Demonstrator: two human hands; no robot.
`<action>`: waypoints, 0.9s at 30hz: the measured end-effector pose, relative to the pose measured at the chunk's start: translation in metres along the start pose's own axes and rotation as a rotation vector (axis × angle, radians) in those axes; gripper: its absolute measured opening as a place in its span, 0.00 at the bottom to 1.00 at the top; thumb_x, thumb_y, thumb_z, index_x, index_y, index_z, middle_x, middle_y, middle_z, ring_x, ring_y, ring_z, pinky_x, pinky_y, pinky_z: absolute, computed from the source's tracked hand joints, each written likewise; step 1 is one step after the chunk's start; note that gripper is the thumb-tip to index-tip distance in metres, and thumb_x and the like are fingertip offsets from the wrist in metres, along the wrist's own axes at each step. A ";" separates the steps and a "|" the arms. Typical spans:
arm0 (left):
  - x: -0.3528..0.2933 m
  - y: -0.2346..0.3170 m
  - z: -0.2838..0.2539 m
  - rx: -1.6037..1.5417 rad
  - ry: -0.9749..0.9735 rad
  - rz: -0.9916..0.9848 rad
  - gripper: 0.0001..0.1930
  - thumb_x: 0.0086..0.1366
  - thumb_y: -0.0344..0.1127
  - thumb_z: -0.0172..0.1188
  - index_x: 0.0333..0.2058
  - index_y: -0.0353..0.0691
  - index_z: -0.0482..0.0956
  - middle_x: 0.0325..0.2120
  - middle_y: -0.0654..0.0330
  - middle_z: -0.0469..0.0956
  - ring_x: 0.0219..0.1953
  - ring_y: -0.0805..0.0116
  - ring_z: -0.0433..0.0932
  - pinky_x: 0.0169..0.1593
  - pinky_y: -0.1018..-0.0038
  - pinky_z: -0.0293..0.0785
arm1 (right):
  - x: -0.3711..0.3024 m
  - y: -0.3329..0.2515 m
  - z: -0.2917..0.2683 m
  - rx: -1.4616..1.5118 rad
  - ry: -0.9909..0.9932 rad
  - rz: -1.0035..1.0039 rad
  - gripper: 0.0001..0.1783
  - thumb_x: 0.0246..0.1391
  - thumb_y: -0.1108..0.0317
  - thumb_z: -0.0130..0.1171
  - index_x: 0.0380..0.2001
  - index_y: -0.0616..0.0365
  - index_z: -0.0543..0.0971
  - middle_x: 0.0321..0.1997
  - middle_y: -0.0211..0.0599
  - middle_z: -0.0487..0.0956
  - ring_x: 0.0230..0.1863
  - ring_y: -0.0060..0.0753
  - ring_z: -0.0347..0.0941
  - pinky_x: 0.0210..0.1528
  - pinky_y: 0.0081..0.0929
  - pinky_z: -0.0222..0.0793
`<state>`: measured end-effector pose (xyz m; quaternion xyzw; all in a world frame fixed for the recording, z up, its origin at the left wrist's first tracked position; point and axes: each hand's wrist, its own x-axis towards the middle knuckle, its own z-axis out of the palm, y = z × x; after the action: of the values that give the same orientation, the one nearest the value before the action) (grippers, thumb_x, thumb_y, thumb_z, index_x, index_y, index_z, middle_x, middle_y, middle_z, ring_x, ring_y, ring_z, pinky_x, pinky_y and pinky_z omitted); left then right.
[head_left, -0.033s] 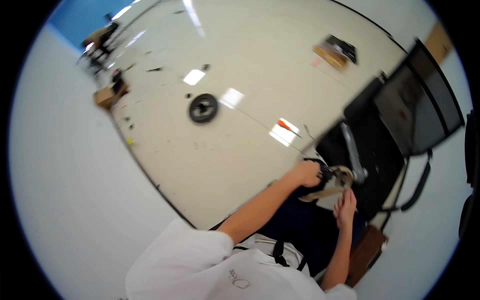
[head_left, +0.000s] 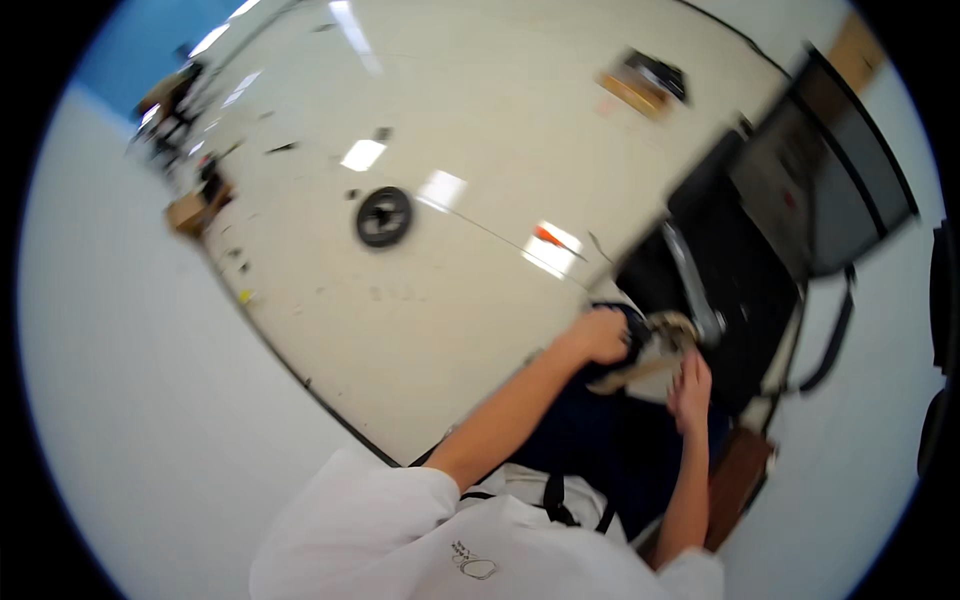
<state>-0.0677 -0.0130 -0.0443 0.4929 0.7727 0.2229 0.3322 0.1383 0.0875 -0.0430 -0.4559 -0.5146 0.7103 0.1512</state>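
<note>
My left hand (head_left: 602, 335) is closed around a dark object (head_left: 636, 330) above my lap; blur and the fingers hide its kind. Beside it is a tan ring-shaped piece (head_left: 672, 322), and a tan strip (head_left: 628, 377) runs below towards my left hand. My right hand (head_left: 688, 395) is raised at the right of the ring, its fingers drawn together at the tan piece's lower edge. Whatever lies between those fingertips is too small to make out. A silver bar with a round end (head_left: 690, 280) lies on the black chair seat (head_left: 745, 275), just beyond the ring.
The mesh-backed chair (head_left: 830, 170) stands close on my right. On the floor (head_left: 470, 290) lie an orange-handled screwdriver (head_left: 552, 237), a black wheel (head_left: 384, 217), and a flat box with a black item (head_left: 645, 82). A cardboard box (head_left: 187, 214) stands along the left wall.
My view has turned slightly, so the floor things and chair appear further left and higher. Both hands stay around the same dark and tan pieces.
</note>
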 end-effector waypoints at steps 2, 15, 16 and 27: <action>-0.005 0.004 0.002 -0.081 -0.054 -0.019 0.15 0.46 0.36 0.55 0.29 0.29 0.81 0.32 0.37 0.79 0.37 0.43 0.79 0.45 0.57 0.76 | 0.011 -0.018 -0.001 -0.177 -0.068 -0.066 0.16 0.67 0.54 0.44 0.32 0.52 0.73 0.16 0.19 0.61 0.14 0.14 0.55 0.15 0.17 0.49; 0.003 -0.002 -0.002 0.012 -0.206 -0.091 0.19 0.60 0.38 0.55 0.46 0.30 0.70 0.37 0.37 0.78 0.44 0.41 0.76 0.47 0.58 0.71 | 0.039 -0.017 0.004 -0.399 -0.253 -0.268 0.23 0.68 0.49 0.43 0.22 0.51 0.64 0.15 0.17 0.56 0.16 0.13 0.50 0.17 0.17 0.47; 0.002 0.001 -0.004 0.012 -0.223 -0.101 0.19 0.60 0.37 0.55 0.46 0.30 0.70 0.36 0.37 0.78 0.44 0.41 0.76 0.47 0.58 0.71 | 0.041 -0.015 0.001 -0.442 -0.252 -0.314 0.23 0.68 0.50 0.42 0.22 0.52 0.65 0.15 0.18 0.56 0.16 0.13 0.50 0.18 0.17 0.48; 0.000 -0.008 -0.003 -0.082 -0.197 -0.061 0.30 0.49 0.33 0.57 0.52 0.21 0.67 0.47 0.33 0.73 0.52 0.42 0.74 0.57 0.60 0.70 | 0.036 -0.036 0.009 -0.850 -0.243 -0.498 0.18 0.65 0.59 0.44 0.33 0.65 0.73 0.27 0.52 0.72 0.31 0.47 0.67 0.37 0.39 0.64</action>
<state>-0.0744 -0.0163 -0.0475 0.4746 0.7413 0.1945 0.4329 0.1029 0.1217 -0.0292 -0.2549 -0.8651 0.4285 0.0562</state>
